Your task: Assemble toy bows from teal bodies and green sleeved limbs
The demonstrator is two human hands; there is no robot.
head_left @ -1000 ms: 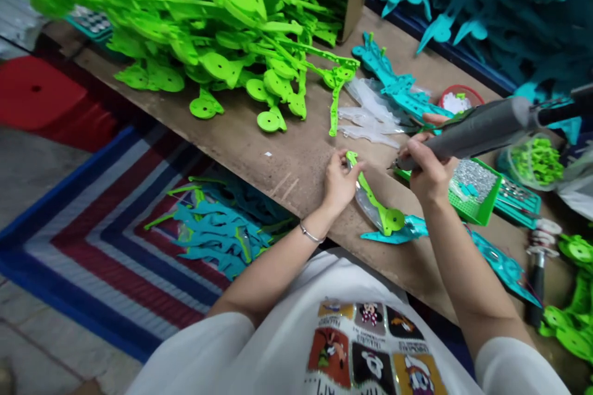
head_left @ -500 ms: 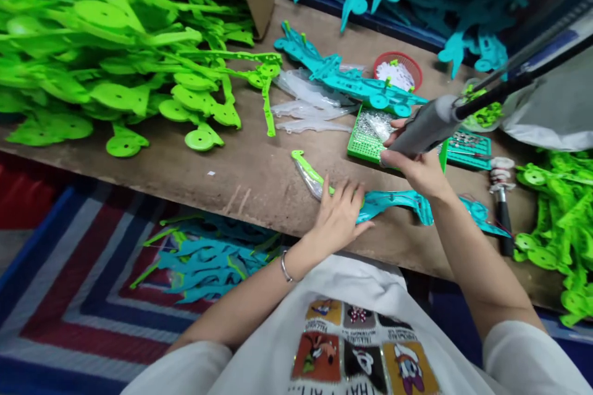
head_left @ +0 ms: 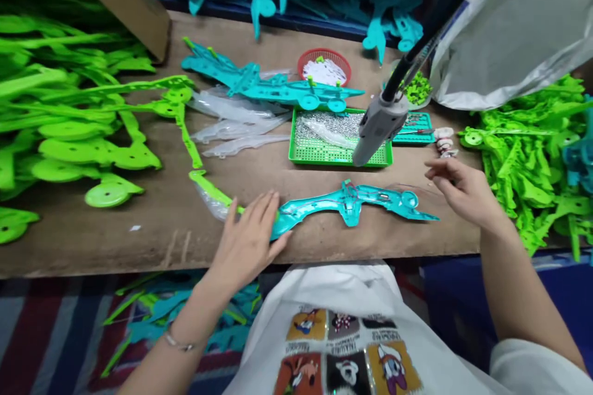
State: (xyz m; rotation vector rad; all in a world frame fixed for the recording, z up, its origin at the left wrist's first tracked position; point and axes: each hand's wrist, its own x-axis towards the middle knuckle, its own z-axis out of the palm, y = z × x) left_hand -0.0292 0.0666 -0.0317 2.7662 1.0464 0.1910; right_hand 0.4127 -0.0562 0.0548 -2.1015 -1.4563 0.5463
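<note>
The left hand (head_left: 250,228) is lying flat and palm down, fingers extended and gripping nothing, covering the left end of a teal part (head_left: 319,202) and the right end of a green strip (head_left: 210,188). The teal part is resting along the front of the table (head_left: 315,247), wires showing on it. To its right, the right hand (head_left: 463,191) is hovering half curled beside a white-wrapped tool (head_left: 445,142); whether it is holding the handle, I cannot tell. Beyond, a grey driver (head_left: 377,129) is hanging over a green tray (head_left: 340,163). Farther back, a longer teal piece (head_left: 282,89) is lying before a red basket (head_left: 324,51).
</note>
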